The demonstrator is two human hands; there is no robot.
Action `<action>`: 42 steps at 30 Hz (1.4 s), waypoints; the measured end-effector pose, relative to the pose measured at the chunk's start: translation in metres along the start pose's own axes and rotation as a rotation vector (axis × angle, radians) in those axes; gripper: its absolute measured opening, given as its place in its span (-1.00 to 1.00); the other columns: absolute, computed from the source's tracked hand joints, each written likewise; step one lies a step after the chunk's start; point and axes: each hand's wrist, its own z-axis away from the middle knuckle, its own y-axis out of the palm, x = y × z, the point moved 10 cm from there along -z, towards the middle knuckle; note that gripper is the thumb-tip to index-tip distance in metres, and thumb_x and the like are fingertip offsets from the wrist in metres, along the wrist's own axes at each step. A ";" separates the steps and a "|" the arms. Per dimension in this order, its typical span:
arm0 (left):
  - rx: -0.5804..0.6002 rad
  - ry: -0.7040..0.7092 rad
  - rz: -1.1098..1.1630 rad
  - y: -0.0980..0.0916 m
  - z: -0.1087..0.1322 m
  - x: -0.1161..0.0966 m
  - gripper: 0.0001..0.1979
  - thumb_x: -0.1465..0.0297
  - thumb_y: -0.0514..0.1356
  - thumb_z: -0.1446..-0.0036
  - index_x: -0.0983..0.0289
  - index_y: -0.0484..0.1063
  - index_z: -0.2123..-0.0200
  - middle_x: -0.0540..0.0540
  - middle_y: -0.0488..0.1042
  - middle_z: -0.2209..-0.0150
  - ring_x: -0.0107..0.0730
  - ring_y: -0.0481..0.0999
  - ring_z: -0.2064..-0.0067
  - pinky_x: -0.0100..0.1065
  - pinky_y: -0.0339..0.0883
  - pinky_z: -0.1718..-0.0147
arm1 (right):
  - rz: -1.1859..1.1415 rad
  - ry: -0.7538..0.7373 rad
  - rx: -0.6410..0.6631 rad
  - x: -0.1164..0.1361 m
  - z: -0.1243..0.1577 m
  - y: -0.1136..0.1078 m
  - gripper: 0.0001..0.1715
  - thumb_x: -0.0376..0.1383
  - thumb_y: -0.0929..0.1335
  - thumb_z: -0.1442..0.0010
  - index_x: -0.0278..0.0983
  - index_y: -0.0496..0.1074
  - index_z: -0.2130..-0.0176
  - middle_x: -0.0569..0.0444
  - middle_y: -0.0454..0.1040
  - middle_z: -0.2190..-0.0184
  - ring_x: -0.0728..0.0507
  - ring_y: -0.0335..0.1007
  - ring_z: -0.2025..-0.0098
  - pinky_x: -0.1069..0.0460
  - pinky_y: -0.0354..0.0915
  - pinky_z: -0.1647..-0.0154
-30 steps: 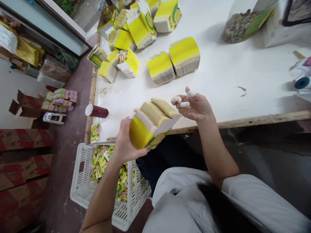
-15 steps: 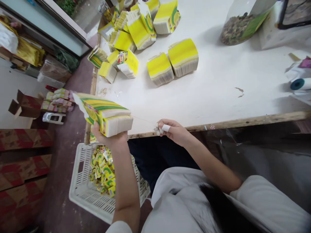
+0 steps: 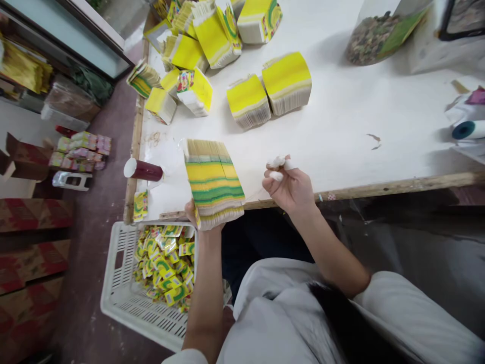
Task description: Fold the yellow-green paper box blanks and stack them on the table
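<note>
My left hand (image 3: 192,213) is closed around the lower end of a thick stack of yellow-and-green printed packets (image 3: 215,177), held tilted over the table's front edge. Most of its fingers are hidden under the stack. To the right of it, apart from the stack, my right hand (image 3: 290,187) is raised over the edge with its fingers curled in. White wraps cover several of its fingertips; whether anything small is between them I cannot make out. Two more packet stacks (image 3: 248,101) (image 3: 287,83) stand side by side beyond my hands on the white table (image 3: 341,136).
More yellow stacks (image 3: 215,38) are heaped at the far left. A maroon cylinder (image 3: 147,170) lies at the left edge, near loose rubber bands (image 3: 153,138). Below stands a white crate (image 3: 113,298) of small yellow packets. A jar (image 3: 373,38) and a roll (image 3: 470,130) are at right.
The stack has turned in my left hand and moved right, showing its striped face. My right hand has risen to the right; the thin strand between it and the stack no longer shows.
</note>
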 end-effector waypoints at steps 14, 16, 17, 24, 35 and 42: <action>-0.032 -0.154 0.173 0.021 -0.030 0.032 -0.47 0.10 0.30 0.14 0.07 0.45 0.04 0.06 0.54 -0.04 0.00 0.47 -0.16 -0.05 0.39 -0.11 | 0.213 -0.372 -0.311 0.061 0.021 -0.041 -0.74 -0.22 0.37 -0.24 -0.19 0.18 0.37 0.27 0.28 0.51 0.12 0.07 0.62 0.21 -0.05 0.70; -0.048 -0.162 0.175 0.023 -0.031 0.039 -0.48 0.09 0.28 0.13 0.07 0.45 0.04 0.06 0.54 -0.04 0.00 0.47 -0.15 -0.04 0.38 -0.11 | 0.159 -0.449 -0.403 0.074 0.029 -0.051 -0.78 -0.28 0.34 -0.25 -0.18 0.18 0.36 0.26 0.28 0.49 0.11 0.13 0.59 0.22 -0.04 0.71; -0.057 -0.163 0.173 0.024 -0.031 0.041 -0.48 0.09 0.27 0.13 0.08 0.46 0.05 0.06 0.55 -0.03 0.01 0.47 -0.15 -0.04 0.39 -0.11 | 0.151 -0.470 -0.408 0.078 0.032 -0.052 -0.79 -0.28 0.34 -0.24 -0.18 0.18 0.36 0.26 0.29 0.49 0.11 0.14 0.60 0.22 -0.04 0.72; -0.107 -0.125 0.200 0.028 -0.038 0.042 -0.57 0.07 0.21 0.09 0.10 0.48 0.15 0.07 0.60 0.06 -0.02 0.51 -0.12 -0.10 0.45 -0.02 | 0.276 -0.311 -0.173 0.049 0.051 -0.024 -0.62 -0.09 0.45 -0.14 -0.18 0.20 0.38 0.31 0.34 0.56 0.14 -0.08 0.69 0.20 -0.07 0.73; -0.162 -0.149 0.209 0.020 -0.042 0.048 -0.56 0.07 0.20 0.05 0.17 0.49 0.13 0.11 0.62 0.09 0.01 0.55 -0.07 -0.04 0.45 -0.03 | 0.453 -0.150 -0.251 0.036 0.072 -0.048 -0.63 -0.11 0.44 -0.07 -0.18 0.18 0.40 0.30 0.32 0.56 0.11 -0.05 0.65 0.18 -0.01 0.67; 0.020 -0.233 0.081 0.034 -0.036 0.047 -0.61 0.25 0.28 0.11 0.22 0.53 0.15 0.14 0.65 0.11 0.06 0.59 -0.05 -0.03 0.47 -0.06 | 1.476 -0.135 -0.226 0.036 0.065 -0.031 -0.77 -0.21 0.39 -0.21 -0.18 0.23 0.27 0.22 0.35 0.50 -0.02 0.22 0.50 0.06 0.17 0.43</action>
